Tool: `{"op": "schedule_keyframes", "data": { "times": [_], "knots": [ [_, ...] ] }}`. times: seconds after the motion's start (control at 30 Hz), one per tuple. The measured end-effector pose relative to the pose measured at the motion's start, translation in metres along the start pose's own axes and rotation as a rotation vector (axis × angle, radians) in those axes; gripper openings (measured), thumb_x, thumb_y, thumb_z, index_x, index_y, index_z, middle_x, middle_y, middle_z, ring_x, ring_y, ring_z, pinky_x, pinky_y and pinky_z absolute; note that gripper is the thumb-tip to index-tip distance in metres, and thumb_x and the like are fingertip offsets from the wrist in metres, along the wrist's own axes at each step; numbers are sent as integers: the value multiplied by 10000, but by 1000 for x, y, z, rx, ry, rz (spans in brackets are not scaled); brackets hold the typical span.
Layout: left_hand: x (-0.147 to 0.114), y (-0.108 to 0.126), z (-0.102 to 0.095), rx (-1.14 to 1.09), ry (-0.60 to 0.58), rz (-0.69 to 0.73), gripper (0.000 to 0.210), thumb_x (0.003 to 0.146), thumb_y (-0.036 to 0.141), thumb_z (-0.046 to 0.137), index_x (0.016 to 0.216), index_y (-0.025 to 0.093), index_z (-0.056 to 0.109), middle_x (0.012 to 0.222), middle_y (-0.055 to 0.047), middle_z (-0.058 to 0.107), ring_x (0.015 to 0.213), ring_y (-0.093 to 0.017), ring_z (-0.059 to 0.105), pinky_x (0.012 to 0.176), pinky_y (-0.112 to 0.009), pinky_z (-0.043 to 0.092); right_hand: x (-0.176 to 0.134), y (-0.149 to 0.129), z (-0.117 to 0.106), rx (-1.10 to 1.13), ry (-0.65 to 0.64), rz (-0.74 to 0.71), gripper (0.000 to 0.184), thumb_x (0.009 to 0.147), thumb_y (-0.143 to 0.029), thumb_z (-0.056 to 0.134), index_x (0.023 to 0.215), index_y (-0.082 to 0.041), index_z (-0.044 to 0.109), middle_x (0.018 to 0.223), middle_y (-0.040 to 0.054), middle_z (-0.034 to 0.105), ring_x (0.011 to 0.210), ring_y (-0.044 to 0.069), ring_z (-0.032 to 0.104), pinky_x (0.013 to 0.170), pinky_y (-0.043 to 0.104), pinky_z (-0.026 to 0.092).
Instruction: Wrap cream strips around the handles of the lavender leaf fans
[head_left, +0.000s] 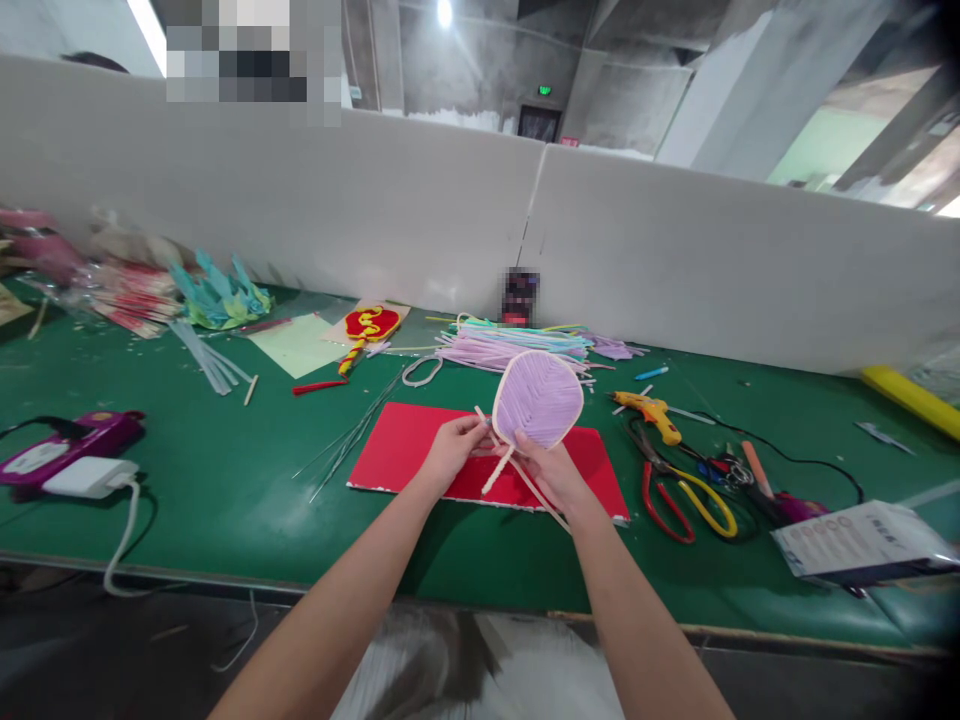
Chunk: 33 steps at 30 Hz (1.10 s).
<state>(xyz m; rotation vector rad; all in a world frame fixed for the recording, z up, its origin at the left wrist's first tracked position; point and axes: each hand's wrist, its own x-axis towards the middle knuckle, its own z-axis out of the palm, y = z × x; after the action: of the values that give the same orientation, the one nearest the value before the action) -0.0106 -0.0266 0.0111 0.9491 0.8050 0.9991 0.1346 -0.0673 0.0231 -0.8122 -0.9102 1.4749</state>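
A lilac hand fan [538, 398] with a cream rim is tilted up above the red board [397, 450]. My right hand [553, 472] is closed round its lower edge, and the wrapped cream handle [497, 472] sticks out down and to the left. My left hand [455, 447] is closed in a pinch on a thin pale pipe cleaner, just left of the fan; its tip [479, 411] shows above the fingers. A long pale strand [541, 497] hangs below my right hand, and I cannot tell whether it is the same piece.
Behind the board lies a pile of lilac pipe cleaners [480, 348]. A red and yellow fan [372, 325] lies further left. Thin wires [352, 437] lie beside the board. To the right are pliers [679, 490], a yellow glue gun [651, 415] and a box [862, 540]. A purple power strip [82, 445] sits left.
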Motion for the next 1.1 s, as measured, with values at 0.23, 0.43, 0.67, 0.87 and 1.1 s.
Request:
{"op": "schedule_keyframes", "data": {
  "times": [0.23,0.43,0.67,0.87,1.1],
  "knots": [
    [2,-1,0,20,-28,-1,316,681,346,640,896,115,635,747,-51,706,719,-191,662,725,-309,511,-1,0,3,2,28,-19,315,655,-290,690,950,-188,651,945,55,686,864,230,635,841,408,483],
    [2,-1,0,22,-21,-16,288,751,224,568,1013,109,603,801,-56,706,725,-177,662,754,-322,518,-1,-2,1,-24,21,-9,321,649,-337,689,919,-165,659,885,73,699,816,237,647,866,433,463],
    [3,-2,0,-24,-78,-41,318,785,191,513,1092,122,563,835,-58,703,759,-175,660,802,-342,502,-1,-5,3,-10,44,-4,375,632,-339,700,962,-169,644,912,75,694,827,237,647,843,419,478],
    [2,-1,-6,123,-25,182,529,792,221,498,1303,204,358,1136,-93,596,937,-182,607,863,-372,460,2,-2,-3,4,151,-16,336,632,-294,703,952,-214,639,912,18,693,755,184,656,830,378,495],
    [-6,1,-7,757,-36,535,273,773,204,515,1011,252,641,1180,-43,567,1076,-198,521,983,-321,339,1,0,-3,21,124,-19,301,621,-298,714,898,-201,649,849,11,696,703,182,656,823,396,500]
  ]
}}
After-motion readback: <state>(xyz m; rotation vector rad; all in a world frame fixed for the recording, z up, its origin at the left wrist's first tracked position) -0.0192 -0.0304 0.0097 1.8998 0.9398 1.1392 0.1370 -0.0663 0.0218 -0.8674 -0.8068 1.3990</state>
